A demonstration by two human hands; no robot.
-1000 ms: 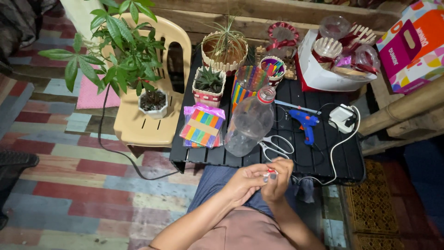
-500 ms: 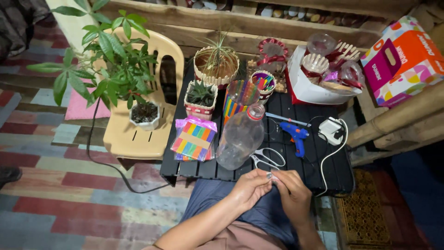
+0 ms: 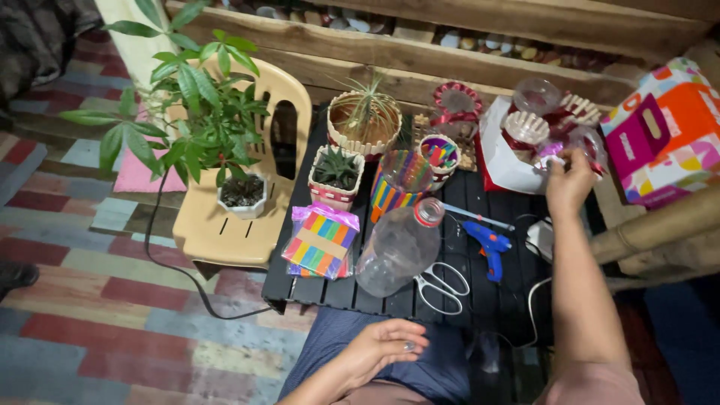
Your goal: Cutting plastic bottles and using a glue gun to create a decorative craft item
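My right hand (image 3: 568,182) is now stretched far out over the black slatted table (image 3: 480,300), fingers pinched together at the cluster of clear cups with red ribbon (image 3: 536,124) on the white bag (image 3: 501,154); I cannot tell whether it grips something small there or only touches it. Half a second ago both hands were together over my lap, working at something between the fingertips. My left hand (image 3: 379,349) has stayed back there, resting palm-up on my blue-clad thigh, fingers loosely curled and apart, with a small shiny object (image 3: 409,346) lying at the fingertips.

The clear plastic bottle (image 3: 397,247) lies tilted on the table as before, its red-ringed neck pointing away from me. Just to its right lie the white-handled scissors (image 3: 442,285), and beyond them the blue glue gun (image 3: 487,244) with its cord trailing off. To the bottle's left sits the packet of coloured craft sticks (image 3: 321,241); behind it stands a holder made of coloured sticks (image 3: 401,184). None of these has shifted. The potted plant (image 3: 240,191) is on the cream plastic chair (image 3: 225,232).
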